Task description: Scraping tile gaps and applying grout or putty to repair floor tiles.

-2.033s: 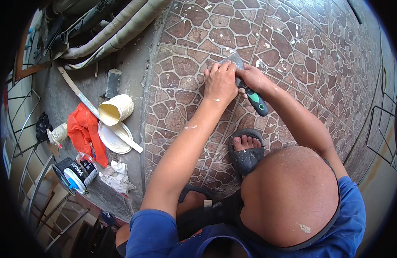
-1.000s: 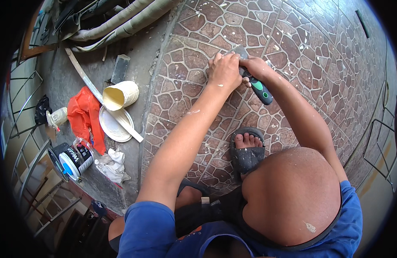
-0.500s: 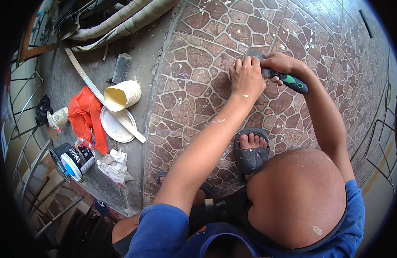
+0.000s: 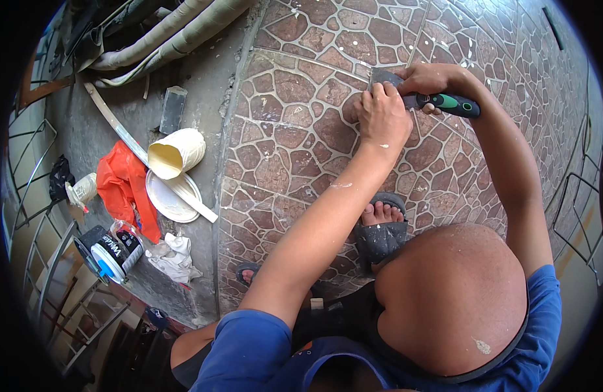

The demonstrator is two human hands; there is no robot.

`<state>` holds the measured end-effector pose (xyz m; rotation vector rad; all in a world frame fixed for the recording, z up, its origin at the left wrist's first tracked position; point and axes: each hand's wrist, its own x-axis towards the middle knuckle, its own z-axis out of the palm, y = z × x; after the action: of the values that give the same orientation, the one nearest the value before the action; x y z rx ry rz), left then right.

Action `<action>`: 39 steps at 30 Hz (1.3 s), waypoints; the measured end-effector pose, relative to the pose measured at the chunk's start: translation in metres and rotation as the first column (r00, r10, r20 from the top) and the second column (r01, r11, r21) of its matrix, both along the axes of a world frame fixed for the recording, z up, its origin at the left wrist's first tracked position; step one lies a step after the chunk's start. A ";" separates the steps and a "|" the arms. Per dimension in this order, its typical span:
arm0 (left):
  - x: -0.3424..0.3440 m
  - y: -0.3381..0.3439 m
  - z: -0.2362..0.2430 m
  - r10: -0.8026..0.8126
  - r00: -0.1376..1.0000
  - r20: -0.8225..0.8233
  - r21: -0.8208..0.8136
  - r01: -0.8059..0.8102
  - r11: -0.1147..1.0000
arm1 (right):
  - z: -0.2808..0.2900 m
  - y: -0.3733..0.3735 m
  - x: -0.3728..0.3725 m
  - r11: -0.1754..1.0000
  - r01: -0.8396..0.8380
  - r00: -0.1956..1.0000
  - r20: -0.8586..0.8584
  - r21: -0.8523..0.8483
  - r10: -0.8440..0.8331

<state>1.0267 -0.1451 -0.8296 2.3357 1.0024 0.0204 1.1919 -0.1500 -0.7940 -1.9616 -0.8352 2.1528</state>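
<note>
A scraper with a black and green handle (image 4: 459,105) lies low over the stone-patterned floor tiles (image 4: 282,134). My right hand (image 4: 431,80) is closed round it where the handle meets the blade. The fingers of my left hand (image 4: 386,117) are bent and pressed onto its flat grey blade (image 4: 382,76). The blade's front edge points up and left, close to the tiles. My left fingers cover part of the blade.
Left on bare concrete lie a cream tub (image 4: 177,153), a white lid (image 4: 159,196) under a wooden strip (image 4: 112,121), an orange bag (image 4: 122,179), a black-and-white bucket (image 4: 118,251), white rag (image 4: 174,259) and grey block (image 4: 173,110). A wire rack (image 4: 572,215) stands right.
Both hands and the scraper have shifted slightly to the right, and the handle has swung a little upward in view. The left-side objects appear shifted left as the view moved.
</note>
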 end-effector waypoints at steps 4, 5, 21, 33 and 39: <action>0.001 0.000 -0.001 -0.025 1.000 -0.008 0.029 0.025 0.999 | 0.001 0.004 0.002 0.989 -0.136 0.988 0.067 -0.056 0.140; 0.000 0.004 -0.003 -0.006 1.000 0.017 0.036 0.006 0.999 | -0.015 0.005 0.005 0.948 -0.286 0.957 0.087 0.139 0.276; -0.071 0.028 0.010 -0.121 0.965 0.233 -0.059 0.138 0.989 | 0.002 -0.037 -0.081 0.877 0.224 0.911 0.228 0.424 -0.343; -0.100 0.037 0.036 0.103 0.911 0.399 -0.083 -0.077 0.994 | -0.019 -0.070 -0.117 0.697 -0.093 0.694 0.548 0.711 -0.467; -0.111 0.037 0.040 0.150 0.911 0.384 -0.118 -0.113 0.987 | -0.024 -0.058 -0.121 0.692 -0.160 0.657 0.599 0.704 -0.458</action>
<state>0.9152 -0.1076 -0.7891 2.0615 0.9294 0.4682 1.0713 -0.2085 -0.8185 -2.2488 -1.2631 0.5853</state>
